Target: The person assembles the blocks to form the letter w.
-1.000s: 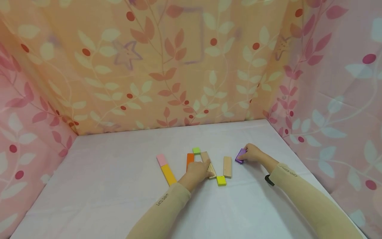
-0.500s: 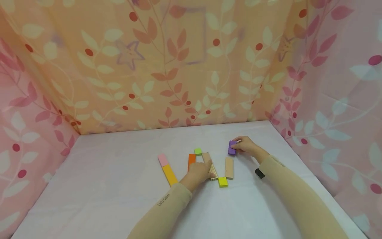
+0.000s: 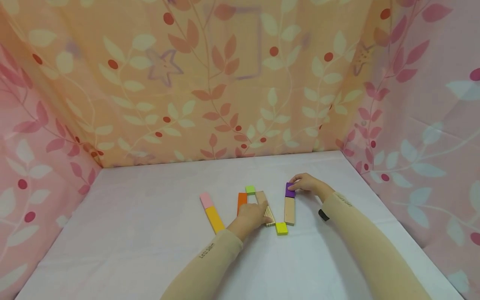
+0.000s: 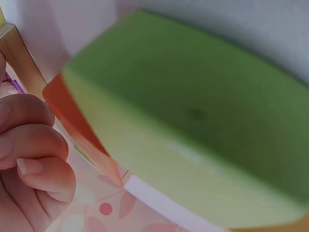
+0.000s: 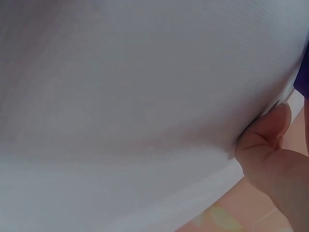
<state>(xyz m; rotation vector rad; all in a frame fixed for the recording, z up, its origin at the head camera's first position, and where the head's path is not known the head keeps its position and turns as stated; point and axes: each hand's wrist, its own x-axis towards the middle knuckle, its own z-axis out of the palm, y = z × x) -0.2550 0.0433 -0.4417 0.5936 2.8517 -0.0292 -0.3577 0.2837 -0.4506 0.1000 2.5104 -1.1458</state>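
My left hand rests over the row, thumb and index finger pinching a plain wooden block. An orange block is partly under that hand. In the left wrist view the other fingers are curled, and a green block fills the foreground. My right hand pinches a purple block lying end to end with the far end of another plain wooden block. In the right wrist view only the thumb side of the right hand and the purple edge show.
A yellow block lies between the near ends of the two wooden blocks. A light green block sits beyond the orange one. At left, a pink block meets an amber block. Patterned curtains border the white table.
My right hand has carried the purple block left and set it against the far end of the right wooden block, turning it into line. The left hand has stayed in place.
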